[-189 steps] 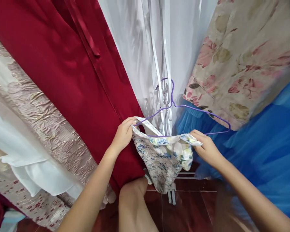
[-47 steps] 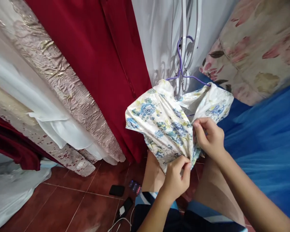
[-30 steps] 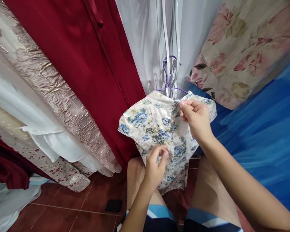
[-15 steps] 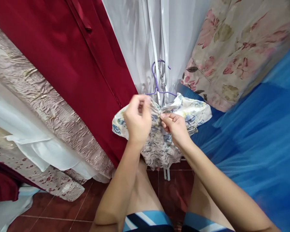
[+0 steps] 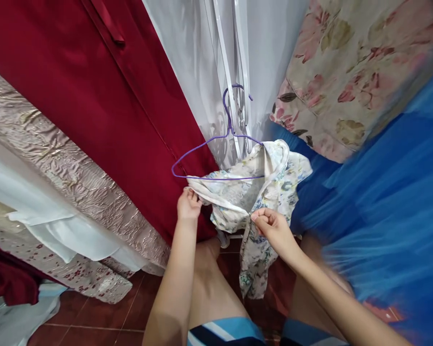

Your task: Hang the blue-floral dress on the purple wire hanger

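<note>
head camera: what is taking up the most room?

red satin cloth [image 5: 104, 120] is hanging down the left side, and blue tulle [image 5: 382, 211] is spreading over the right.

and beside those?

pink-flowered cloth [image 5: 346, 72] is hanging over the tulle, pale brocade [image 5: 82, 178] is slanting along beyond the satin, and white cloth [image 5: 187, 57] is dropping down the middle, behind white metal bars [image 5: 222, 43].

where is the floral blouse [image 5: 281, 192] hanging?

it is hanging near the middle, its neckline gaping. the shoulder on the tulle side is sitting over the purple hanger [image 5: 229, 128].

and the hanger's other end?

it is sticking out bare in front of the satin, while the lower wire is crossing the neck opening. the hook is overlapping the bars; i can't tell whether it is catching on them.

how are the hands gripping?

the right hand [image 5: 272, 228] is pinching the front of the neckline, thumb and forefinger closing on the cloth. the left hand [image 5: 189, 204] is touching the far shoulder's edge, fingers curling just below the bare end; i can't tell whether they are holding it.
</note>
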`<state>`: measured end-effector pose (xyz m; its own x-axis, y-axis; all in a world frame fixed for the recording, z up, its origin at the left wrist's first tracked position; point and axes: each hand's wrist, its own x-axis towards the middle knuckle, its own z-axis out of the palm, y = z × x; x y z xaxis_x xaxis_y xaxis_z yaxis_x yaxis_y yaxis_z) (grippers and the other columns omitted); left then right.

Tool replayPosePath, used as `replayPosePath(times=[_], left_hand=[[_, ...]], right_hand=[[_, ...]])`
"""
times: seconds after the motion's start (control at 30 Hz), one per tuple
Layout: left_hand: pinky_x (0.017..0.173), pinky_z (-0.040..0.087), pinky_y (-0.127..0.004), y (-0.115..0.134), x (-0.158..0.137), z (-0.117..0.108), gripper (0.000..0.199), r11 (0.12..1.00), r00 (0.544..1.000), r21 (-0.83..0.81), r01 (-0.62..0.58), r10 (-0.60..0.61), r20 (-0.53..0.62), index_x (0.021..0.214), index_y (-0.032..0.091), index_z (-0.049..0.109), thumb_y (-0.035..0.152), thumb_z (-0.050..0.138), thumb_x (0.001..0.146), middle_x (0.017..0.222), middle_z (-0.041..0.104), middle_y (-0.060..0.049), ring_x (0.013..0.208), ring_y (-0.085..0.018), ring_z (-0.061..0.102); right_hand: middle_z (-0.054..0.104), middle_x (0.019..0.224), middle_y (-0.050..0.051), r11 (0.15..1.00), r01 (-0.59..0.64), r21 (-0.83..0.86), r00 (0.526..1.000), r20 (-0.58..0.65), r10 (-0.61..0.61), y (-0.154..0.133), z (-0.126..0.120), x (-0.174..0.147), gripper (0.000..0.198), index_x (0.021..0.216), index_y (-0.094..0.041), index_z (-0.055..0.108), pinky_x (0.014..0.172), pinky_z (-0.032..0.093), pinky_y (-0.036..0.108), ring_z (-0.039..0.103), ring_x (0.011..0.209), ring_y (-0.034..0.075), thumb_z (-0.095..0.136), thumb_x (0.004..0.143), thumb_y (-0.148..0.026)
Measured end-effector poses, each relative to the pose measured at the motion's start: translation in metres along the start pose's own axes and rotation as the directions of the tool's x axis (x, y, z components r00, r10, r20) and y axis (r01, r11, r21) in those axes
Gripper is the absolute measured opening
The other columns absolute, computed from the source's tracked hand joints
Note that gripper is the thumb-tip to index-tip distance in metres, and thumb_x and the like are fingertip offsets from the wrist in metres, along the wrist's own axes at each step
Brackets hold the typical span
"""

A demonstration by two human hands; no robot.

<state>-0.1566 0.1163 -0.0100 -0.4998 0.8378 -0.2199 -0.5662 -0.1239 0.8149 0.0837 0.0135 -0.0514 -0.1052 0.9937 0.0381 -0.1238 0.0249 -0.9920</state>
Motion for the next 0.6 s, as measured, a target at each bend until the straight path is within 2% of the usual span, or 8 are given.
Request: replayPosePath(times=[0.1, 0.2, 0.27, 0.33, 0.37, 0.47, 0.53, 0.6], left_hand=[[0.074, 0.049, -0.029, -0.035, -0.03, -0.001, 0.015, 0.992, 0.986, 0.066, 0.107, -0.115, 0.124, 0.078, 0.015, 0.054, 0.019, 0.058, 0.092, 0.073, 0.059, -0.001, 0.068, -0.013, 0.061], [0.073, 0.046, -0.025, -0.055, -0.076, 0.004, 0.016, 0.984, 0.926, 0.174, 0.043, -0.105, 0.363, 0.084, 0.014, 0.062, 0.028, 0.068, 0.087, 0.078, 0.062, -0.002, 0.072, -0.013, 0.06], [0.071, 0.045, -0.023, -0.061, -0.108, 0.012, 0.019, 0.94, 0.824, 0.305, -0.153, -0.049, 0.565, 0.086, 0.015, 0.065, 0.034, 0.067, 0.089, 0.077, 0.061, -0.001, 0.073, -0.013, 0.058], [0.073, 0.045, -0.024, -0.062, -0.135, 0.022, 0.019, 0.827, 0.697, 0.394, -0.4, -0.004, 0.717, 0.089, 0.016, 0.066, 0.034, 0.062, 0.094, 0.079, 0.061, -0.001, 0.075, -0.014, 0.057], [0.075, 0.045, -0.025, -0.061, -0.144, 0.027, 0.018, 0.768, 0.648, 0.404, -0.498, 0.02, 0.761, 0.091, 0.017, 0.067, 0.033, 0.06, 0.095, 0.082, 0.061, -0.002, 0.078, -0.015, 0.058], [0.09, 0.044, -0.028, -0.057, -0.154, 0.035, 0.015, 0.675, 0.539, 0.355, -0.646, 0.074, 0.839, 0.095, 0.018, 0.067, 0.031, 0.059, 0.096, 0.1, 0.059, -0.005, 0.097, -0.018, 0.058], [0.095, 0.043, -0.029, -0.059, -0.15, 0.032, 0.016, 0.75, 0.478, 0.347, -0.564, -0.047, 0.877, 0.101, 0.019, 0.063, 0.034, 0.061, 0.095, 0.107, 0.057, -0.006, 0.105, -0.019, 0.056], [0.093, 0.045, -0.029, -0.067, -0.145, 0.021, 0.023, 0.849, 0.365, 0.403, -0.34, -0.276, 0.889, 0.108, 0.02, 0.059, 0.039, 0.061, 0.095, 0.107, 0.058, -0.005, 0.103, -0.019, 0.057]], right_hand=[[0.047, 0.047, -0.007, 0.993, -0.041, -0.108, 0.999, 0.014, 0.043, 0.024, -0.021, -0.002, 0.025, 0.077, -0.018, 0.061, 0.047, 0.028, 0.025, 0.037, 0.043, 0.011, 0.063, 0.086, -0.041], [0.059, 0.059, -0.002, 0.982, -0.019, -0.186, 1.0, 0.02, 0.023, 0.026, -0.037, -0.01, 0.02, 0.074, -0.017, 0.064, 0.055, 0.038, 0.027, 0.05, 0.054, 0.015, 0.068, 0.082, -0.035], [0.07, 0.093, 0.004, 0.964, 0.078, -0.253, 0.995, 0.074, -0.061, 0.016, -0.041, -0.017, 0.024, 0.098, -0.018, 0.068, 0.074, 0.048, 0.032, 0.062, 0.081, 0.021, 0.074, 0.078, -0.031], [0.064, 0.123, 0.007, 0.943, 0.195, -0.269, 0.972, 0.182, -0.149, 0.003, -0.038, -0.023, 0.054, 0.126, -0.021, 0.059, 0.096, 0.045, 0.036, 0.058, 0.11, 0.026, 0.078, 0.076, -0.027], [0.062, 0.126, 0.008, 0.941, 0.228, -0.248, 0.957, 0.233, -0.171, -0.004, -0.037, -0.025, 0.057, 0.131, -0.021, 0.055, 0.101, 0.044, 0.037, 0.056, 0.115, 0.026, 0.076, 0.079, -0.026], [0.065, 0.099, 0.005, 0.963, 0.193, -0.188, 0.941, 0.313, -0.127, -0.021, -0.037, -0.029, 0.016, 0.106, -0.017, 0.062, 0.084, 0.049, 0.032, 0.059, 0.092, 0.02, 0.055, 0.095, -0.027], [0.061, 0.084, 0.002, 0.958, 0.181, -0.225, 0.936, 0.338, -0.098, -0.032, -0.047, -0.031, 0.023, 0.088, -0.017, 0.061, 0.072, 0.047, 0.028, 0.054, 0.077, 0.016, 0.045, 0.1, -0.028], [0.059, 0.079, 0.0, 0.924, 0.225, -0.309, 0.932, 0.344, -0.111, -0.045, -0.064, -0.035, 0.024, 0.083, -0.017, 0.059, 0.068, 0.044, 0.026, 0.051, 0.072, 0.015, 0.044, 0.1, -0.026]])
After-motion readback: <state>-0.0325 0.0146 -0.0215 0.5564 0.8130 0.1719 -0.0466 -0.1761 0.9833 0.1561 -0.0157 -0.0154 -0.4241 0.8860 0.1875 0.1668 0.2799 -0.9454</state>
